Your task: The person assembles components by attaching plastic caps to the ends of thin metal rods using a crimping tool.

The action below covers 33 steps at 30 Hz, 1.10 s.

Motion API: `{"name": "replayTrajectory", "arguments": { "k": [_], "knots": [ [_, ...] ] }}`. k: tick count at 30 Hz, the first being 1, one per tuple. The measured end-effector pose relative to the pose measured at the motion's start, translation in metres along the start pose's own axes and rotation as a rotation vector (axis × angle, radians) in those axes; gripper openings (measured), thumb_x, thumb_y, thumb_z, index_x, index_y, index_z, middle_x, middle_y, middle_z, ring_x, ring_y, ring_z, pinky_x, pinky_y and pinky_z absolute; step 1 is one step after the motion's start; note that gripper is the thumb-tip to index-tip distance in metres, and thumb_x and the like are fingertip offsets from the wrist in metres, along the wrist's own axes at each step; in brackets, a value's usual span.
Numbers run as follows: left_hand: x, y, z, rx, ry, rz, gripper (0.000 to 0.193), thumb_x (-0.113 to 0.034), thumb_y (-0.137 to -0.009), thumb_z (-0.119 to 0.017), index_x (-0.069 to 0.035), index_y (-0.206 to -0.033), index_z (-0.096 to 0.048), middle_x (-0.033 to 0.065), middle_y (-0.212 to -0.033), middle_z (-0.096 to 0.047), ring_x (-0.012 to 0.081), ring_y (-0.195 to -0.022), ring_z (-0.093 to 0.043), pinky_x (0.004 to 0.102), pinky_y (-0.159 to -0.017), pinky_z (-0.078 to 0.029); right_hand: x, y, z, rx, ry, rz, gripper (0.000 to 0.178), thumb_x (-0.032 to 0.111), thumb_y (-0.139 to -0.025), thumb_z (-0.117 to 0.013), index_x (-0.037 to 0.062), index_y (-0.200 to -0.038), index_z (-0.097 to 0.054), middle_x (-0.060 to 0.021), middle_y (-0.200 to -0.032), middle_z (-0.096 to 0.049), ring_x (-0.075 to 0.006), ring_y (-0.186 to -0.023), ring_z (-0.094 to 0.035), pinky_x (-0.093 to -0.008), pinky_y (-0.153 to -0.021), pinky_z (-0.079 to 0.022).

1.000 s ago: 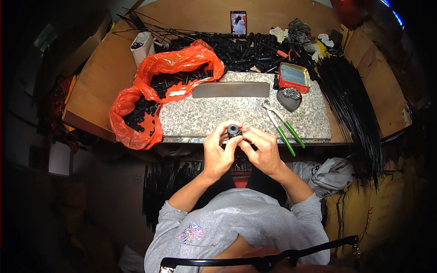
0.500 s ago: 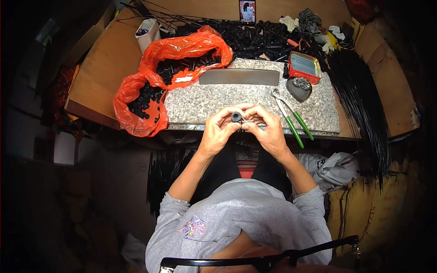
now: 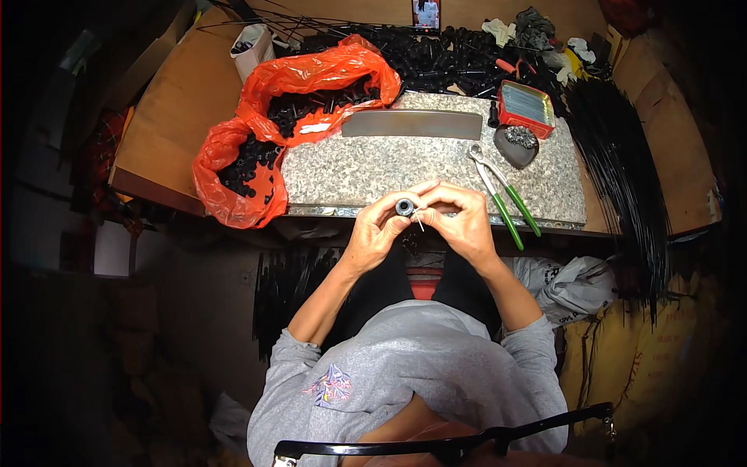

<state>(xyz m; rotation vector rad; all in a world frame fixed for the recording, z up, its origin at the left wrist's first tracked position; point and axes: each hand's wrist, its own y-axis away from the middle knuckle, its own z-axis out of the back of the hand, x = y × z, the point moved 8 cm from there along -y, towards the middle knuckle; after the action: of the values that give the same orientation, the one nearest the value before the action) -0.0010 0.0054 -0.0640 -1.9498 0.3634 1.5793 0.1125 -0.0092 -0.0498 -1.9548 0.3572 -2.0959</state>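
Across the table [image 3: 159, 140]: bare wood shows to the left, and most of the rest we see covered.
Stone slab [image 3: 327, 175]: speckled grey, along the table's front edge; our hands hide a stretch of its front.
Orange-red bagging [image 3: 307, 71]: two openings full of small black pieces, overlapping the slab's left edge and crowding the front left.
Black rods [image 3: 622, 179]: a thick sheaf down the table's right side, hanging over the front edge.
Black heap [image 3: 459, 58]: tubular pieces packed along the back edge.
Metal bar [image 3: 412, 124]: lying across the slab's rear, its left end beside the bagging.
Pliers [image 3: 503, 213]: just beyond our right hand, green handles jutting past the front edge.
Left hand [image 3: 376, 233]: fingers and thumb wrapped round the black tubular part.
Right hand [image 3: 465, 226]: fingers bent in beside that part; whether they pinch the strip we cannot tell.
Red tin [image 3: 529, 131]: near the slab's rear right corner, holding thin greyish pieces.
Dark block [image 3: 513, 152]: just before the tin, shiny bits on top.
Black tubular part [image 3: 404, 207]: between our hands at the slab's front edge, ring end up.
Pale strip [image 3: 421, 224]: slanting down by our right thumb.
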Motion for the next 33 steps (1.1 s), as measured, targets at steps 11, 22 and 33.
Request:
{"name": "replayTrajectory", "arguments": {
  "k": [11, 22, 33],
  "knots": [
    [0.025, 0.005, -0.001, -0.085, -0.082, -0.08, 0.032, -0.034, -0.093, -0.042, -0.003, -0.098, -0.041, 0.0011, -0.072, -0.043, 0.0075, -0.061, -0.038, 0.0215, -0.056, -0.035, 0.046, 0.008, -0.003, -0.002, 0.636, 0.498, 0.021, 0.003, -0.07, -0.068, -0.0015, -0.089, -0.059, -0.01, -0.075, -0.058, -0.0203, -0.061, -0.059, -0.0294, -0.054, -0.047],
    [0.019, 0.008, -0.005, -0.139, -0.087, -0.102, 0.034, -0.036, -0.093, -0.041, -0.003, -0.099, -0.04, 0.0009, -0.073, -0.042, 0.007, -0.062, -0.037, 0.0203, -0.057, -0.034, -0.032, 0.018, -0.009, 0.135, -0.395, -0.518, 0.01, 0.011, -0.085, -0.057, 0.0015, -0.087, -0.054, -0.0015, -0.072, -0.055, -0.0062, -0.058, -0.052, -0.0186, -0.048, -0.039],
    [0.024, 0.001, 0.006, -0.197, -0.018, -0.054, 0.028, -0.03, -0.094, -0.04, -0.003, -0.101, -0.043, 0.0011, -0.07, -0.041, 0.01, -0.062, -0.038, 0.0232, -0.058, -0.035, -0.045, 0.053, 0.106, -0.221, 1.306, -0.184, 0.049, 0.024, -0.073, -0.066, -0.0031, -0.109, -0.045, -0.0189, -0.095, -0.046, -0.0351, -0.091, -0.044, -0.0428, -0.08, -0.036]
  ]
}}
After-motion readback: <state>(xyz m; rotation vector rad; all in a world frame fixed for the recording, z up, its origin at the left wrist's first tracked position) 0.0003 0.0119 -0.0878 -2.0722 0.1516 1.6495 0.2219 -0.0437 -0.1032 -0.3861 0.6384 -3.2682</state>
